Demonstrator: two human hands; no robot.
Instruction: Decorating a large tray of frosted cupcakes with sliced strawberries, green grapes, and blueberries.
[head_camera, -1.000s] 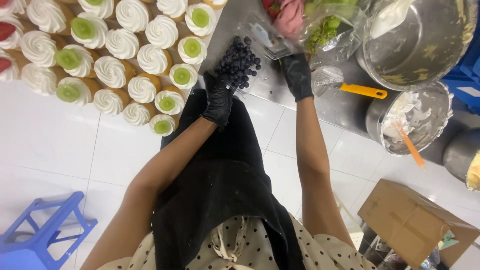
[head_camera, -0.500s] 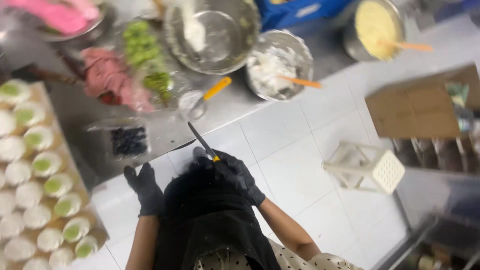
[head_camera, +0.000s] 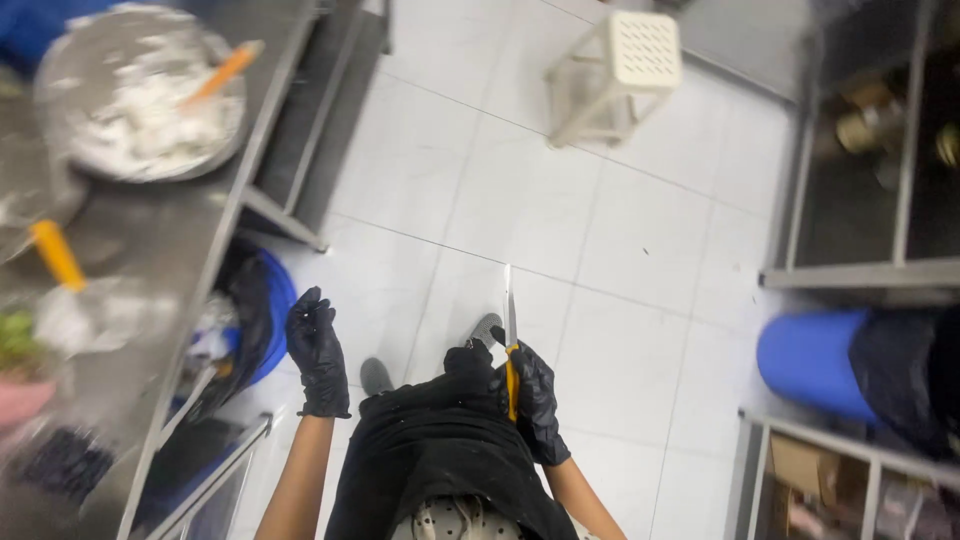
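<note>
Both my hands wear black gloves. My right hand (head_camera: 530, 395) grips a knife (head_camera: 510, 320) with an orange handle, its thin blade pointing away from me over the white tiled floor. My left hand (head_camera: 318, 345) hangs free beside the steel table (head_camera: 170, 250), fingers loosely curled, holding nothing. A black apron covers my front below both hands.
On the steel table at left sit a metal bowl of white cream (head_camera: 140, 100) with an orange spatula, and an orange-handled tool (head_camera: 58, 255). A blue bin with a black liner (head_camera: 255, 310) stands under the table. A white stool (head_camera: 620, 70), a blue tub (head_camera: 815, 360) and metal racks are on the right.
The view has swung away from the table towards the floor. My right hand still holds the knife, now pointing over the tiles. My left hand has dropped beside the table edge.
</note>
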